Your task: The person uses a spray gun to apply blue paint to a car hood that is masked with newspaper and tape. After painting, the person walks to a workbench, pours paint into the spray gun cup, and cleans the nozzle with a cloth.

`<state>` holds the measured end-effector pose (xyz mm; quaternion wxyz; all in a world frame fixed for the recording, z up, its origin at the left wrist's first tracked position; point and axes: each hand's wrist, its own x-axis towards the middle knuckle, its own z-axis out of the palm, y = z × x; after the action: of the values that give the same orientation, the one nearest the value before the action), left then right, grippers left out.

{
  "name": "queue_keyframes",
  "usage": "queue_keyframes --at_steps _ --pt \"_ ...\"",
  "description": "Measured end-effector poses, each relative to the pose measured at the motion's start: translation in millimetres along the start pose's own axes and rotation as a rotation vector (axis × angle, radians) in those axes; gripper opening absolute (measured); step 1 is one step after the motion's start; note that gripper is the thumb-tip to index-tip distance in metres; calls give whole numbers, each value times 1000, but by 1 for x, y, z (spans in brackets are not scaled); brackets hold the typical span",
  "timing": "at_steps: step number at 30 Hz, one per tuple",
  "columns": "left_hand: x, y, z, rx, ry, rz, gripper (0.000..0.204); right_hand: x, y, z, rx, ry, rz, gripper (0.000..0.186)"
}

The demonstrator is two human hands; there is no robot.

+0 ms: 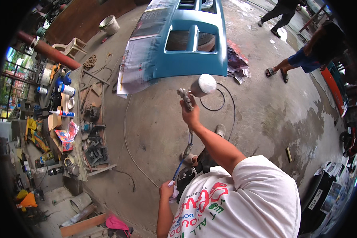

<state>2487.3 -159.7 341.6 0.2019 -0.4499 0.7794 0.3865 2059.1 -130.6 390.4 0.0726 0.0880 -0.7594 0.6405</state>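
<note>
My right hand (191, 114) is wrapped round the handle of a spray gun (185, 98) with a pale round paint cup (205, 85), held out ahead of me. Lower down, close to my body, my left hand (167, 190) is closed on a blue air hose (178, 168). A crumpled white piece of cloth or paper (173, 189) sticks out by its fingers. Beyond the gun lies a glossy teal vehicle bumper (186, 63) with rectangular openings. Newspaper (137, 59) lies along its left side, and tyres (205, 41) show through the openings.
A cluttered workbench (81, 158) with cans, tubes and tools stands at left. A white bucket (110, 25) and a plastic chair (72, 47) are farther back. Hose loops (232, 107) cross the concrete floor. Two people stand at right, one in blue shorts (299, 59); a black car (323, 198) is lower right.
</note>
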Motion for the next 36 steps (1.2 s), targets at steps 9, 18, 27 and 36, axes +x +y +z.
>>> queue_keyframes --at_steps 9,18,27,36 --pt "70 133 18 395 -211 252 34 70 73 -232 -205 308 134 41" --pt "121 281 107 722 -365 131 44 127 67 -346 121 -360 504 46" --pt "122 451 190 550 -389 354 43 312 115 -385 -42 5 58 52" --pt "132 499 163 212 -584 437 45 240 77 -465 -76 200 -17 51"
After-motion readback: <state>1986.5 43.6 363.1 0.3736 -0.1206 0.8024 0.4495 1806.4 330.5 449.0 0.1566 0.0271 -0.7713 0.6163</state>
